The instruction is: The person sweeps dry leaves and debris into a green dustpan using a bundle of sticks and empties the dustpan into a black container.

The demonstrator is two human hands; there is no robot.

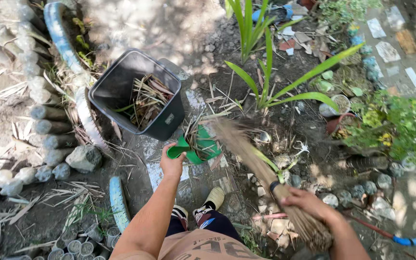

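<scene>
The left hand (pixel 172 163) grips a green dustpan (pixel 196 147) beside the black bin (pixel 169 118); the right hand (pixel 309 204) is closed around a motion-blurred broom (pixel 251 151).

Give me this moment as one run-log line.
left hand: holds green plastic dustpan with dry leaves | right hand: grips straw hand broom | black plastic bin: beside dustpan, holds dry leaves

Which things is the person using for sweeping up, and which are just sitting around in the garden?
In use:
left hands part holding the green dustpan
right hand gripping the stick broom
black bin with dry leaves

Just lying about:
grey rock
green plant
blue hose end
</scene>
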